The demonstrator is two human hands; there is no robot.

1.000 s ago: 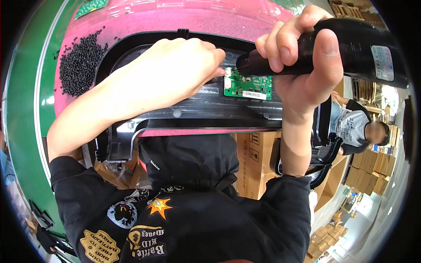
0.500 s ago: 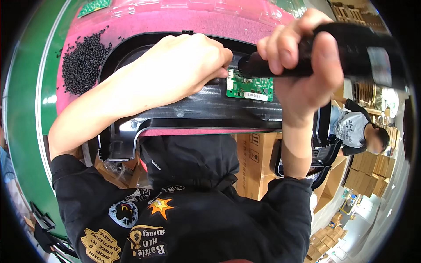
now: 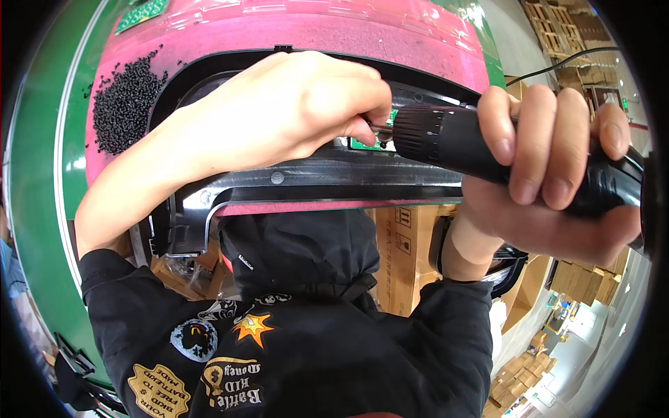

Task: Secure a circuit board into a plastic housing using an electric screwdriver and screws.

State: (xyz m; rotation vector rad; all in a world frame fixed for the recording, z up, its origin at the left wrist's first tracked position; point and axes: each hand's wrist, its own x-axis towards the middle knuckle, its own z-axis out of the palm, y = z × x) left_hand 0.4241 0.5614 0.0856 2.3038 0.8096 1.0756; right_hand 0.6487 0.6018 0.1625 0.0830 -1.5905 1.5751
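Observation:
My right hand (image 3: 547, 164) is wrapped round a black electric screwdriver (image 3: 449, 136), which lies slanted with its bit end toward the left. At that end, my left hand (image 3: 327, 101) is closed in a pinch, thumb and fingertips close against the bit (image 3: 381, 128). What sits between the fingertips is too small to make out. Just beneath the bit is a green circuit board (image 3: 362, 145), mostly hidden by my fingers and the screwdriver. The board lies inside a long black plastic housing (image 3: 327, 177), over which my left forearm reaches.
A heap of small black screws (image 3: 129, 108) lies left of the housing on the pink mat (image 3: 230, 36). Another green board (image 3: 141, 14) is at the far left. A cable (image 3: 557, 64) runs behind the screwdriver. Below the table edge stands a cardboard box (image 3: 397, 265).
My right hand has moved right and down, bringing the screwdriver's front end into plain view. My left fingertips have shifted right to the bit, and the board is more covered.

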